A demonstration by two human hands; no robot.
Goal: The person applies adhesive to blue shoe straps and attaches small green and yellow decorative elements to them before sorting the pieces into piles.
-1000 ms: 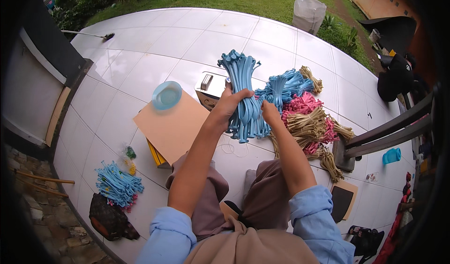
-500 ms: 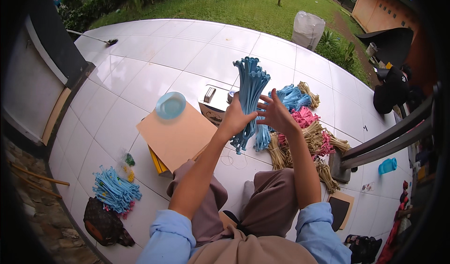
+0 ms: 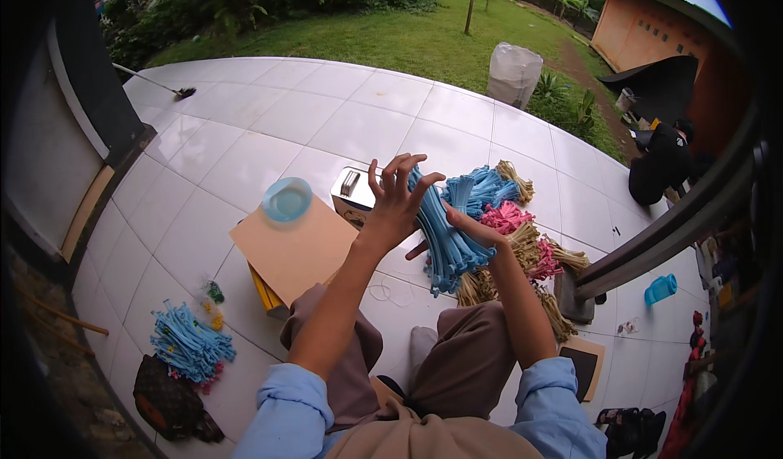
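Observation:
A thick bundle of thin blue strips with flared ends [image 3: 449,243] is held tilted in front of me, above my knees. My right hand [image 3: 479,232] wraps it from the right, its thumb along the top side and a fingertip showing past the bundle's left edge. At the bundle's upper left is my left hand [image 3: 393,206], open, with its fingers spread and the nearest ones against the strips. Its thumb is hidden. Beyond the right hand lie more bundles on the floor: blue ones [image 3: 487,188], pink ones [image 3: 506,216] and beige ones [image 3: 522,239].
Left of my knees, a tan board [image 3: 298,251] carries a light-blue bowl [image 3: 287,200]. A metal tin [image 3: 352,183] stands beside it. Loose blue strips [image 3: 189,341] and a brown bag [image 3: 167,402] lie farther left. A wooden post [image 3: 652,235] rises at right; another person [image 3: 659,165] crouches beyond.
The bundle has come lower, its lower end swinging right. My right hand has closed around it, while my left hand has loosened from its grip and spread its fingers.

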